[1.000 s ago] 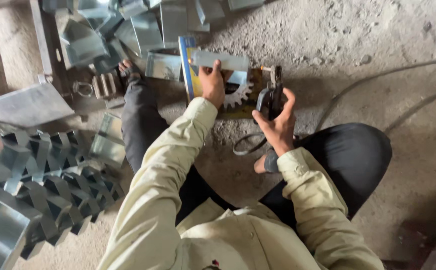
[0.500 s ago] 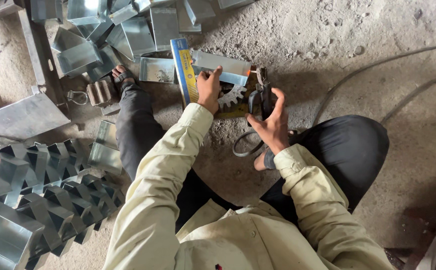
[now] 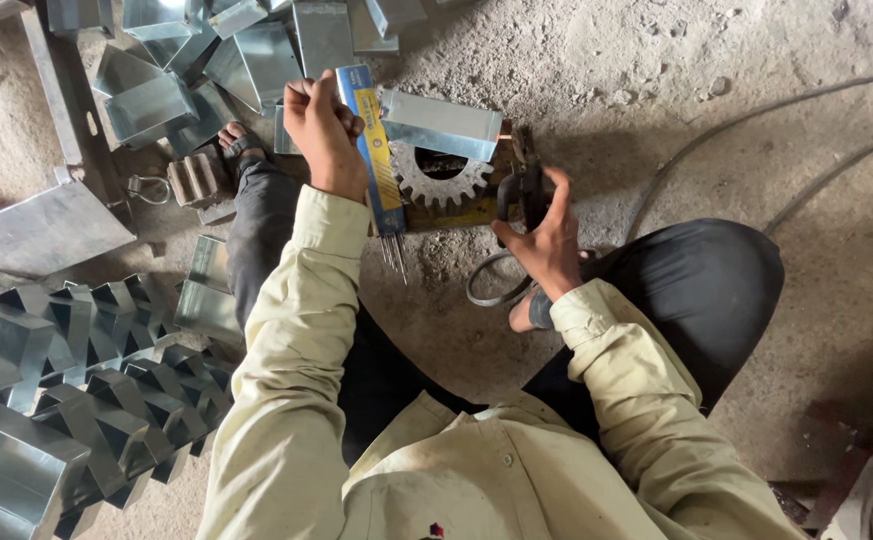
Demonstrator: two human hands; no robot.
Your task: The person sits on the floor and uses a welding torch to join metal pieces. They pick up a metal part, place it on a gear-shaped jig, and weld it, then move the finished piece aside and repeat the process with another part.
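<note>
L hand (image 3: 322,125) is closed, fist-like, at the upper end of a long blue-and-yellow cardboard packet of thin metal welding rods (image 3: 375,150); whether it grips the packet itself or a rod drawn from it can't be told, fingers cover that bit. Packet's long axis runs nearly straight away from the person, top end by the L knuckles, bottom end toward the lap w/ grey rod tips (image 3: 394,255) sticking out below. R hand (image 3: 547,235) is wrapped round a black plier-like electrode holder (image 3: 522,185), thumb and fingers closed on its handles; can't tell how the jaws stand. So the packet lies to the L of the holder, near but apart, w/ a flat toothed steel gear wheel (image 3: 442,175) lying on the ground between them. L hand is the nearer one to the rods by far; R hand would have to cross over the gear to meet them. Just beyond the gear, a folded galvanised sheet-metal channel piece (image 3: 442,125) lies crosswise, roughly at right angles to the packet, its L end touching or just beside it. More bent sheet-metal boxes (image 3: 157,100) lie piled up-left, a stacked row of zigzag metal brackets (image 3: 67,370) down-left, grey cables (image 3: 757,120) trail over the dusty concrete floor (image 3: 657,50) on the R.
</note>
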